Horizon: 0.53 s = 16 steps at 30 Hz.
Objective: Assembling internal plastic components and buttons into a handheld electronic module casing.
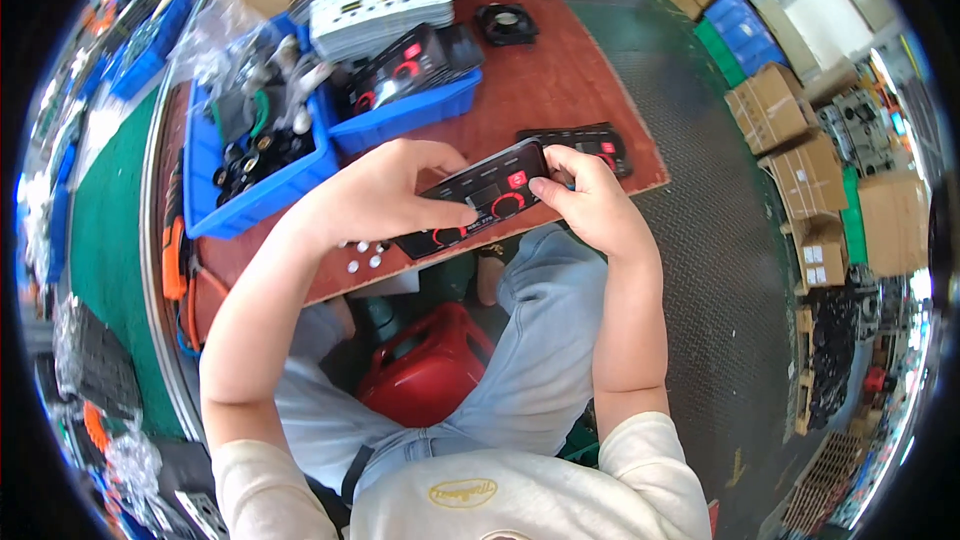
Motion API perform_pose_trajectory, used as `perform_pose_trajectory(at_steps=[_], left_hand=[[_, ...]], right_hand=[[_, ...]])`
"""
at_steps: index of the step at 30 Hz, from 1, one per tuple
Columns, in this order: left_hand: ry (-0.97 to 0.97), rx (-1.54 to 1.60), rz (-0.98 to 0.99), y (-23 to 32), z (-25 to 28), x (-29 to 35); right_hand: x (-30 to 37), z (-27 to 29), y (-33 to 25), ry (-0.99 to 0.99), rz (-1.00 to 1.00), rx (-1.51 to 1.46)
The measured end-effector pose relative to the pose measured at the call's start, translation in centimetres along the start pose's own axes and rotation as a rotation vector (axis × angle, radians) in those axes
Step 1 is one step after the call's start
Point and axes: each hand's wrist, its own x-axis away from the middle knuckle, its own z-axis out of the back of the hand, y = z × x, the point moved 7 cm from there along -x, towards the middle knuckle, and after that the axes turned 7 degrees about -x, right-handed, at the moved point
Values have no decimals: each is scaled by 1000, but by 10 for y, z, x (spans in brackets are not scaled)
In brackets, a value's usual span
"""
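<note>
Both hands hold a black faceplate with red ring markings, tilted above the table's front edge. My left hand grips its left part, thumb laid across the face. At the right end my right hand pinches it, thumb on the front near a red square. Behind my right hand, a similar black panel lies on the red-brown table. Several small white round pieces lie by my left wrist.
A blue bin of black knobs and small parts stands left. Beside it, another blue bin holds more panels and a stack of white plates. A black fan sits farther back. Orange-handled tools lie along the left edge.
</note>
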Motion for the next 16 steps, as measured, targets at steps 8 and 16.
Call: perform_pose_trajectory(at_steps=[8,16], left_hand=[[142,430,341,-69,-2,59],[423,815,266,-111,15,113]], right_hand=[[-27,-76,-54,-31,181,20],[-44,-113,-40,76,240,-205]])
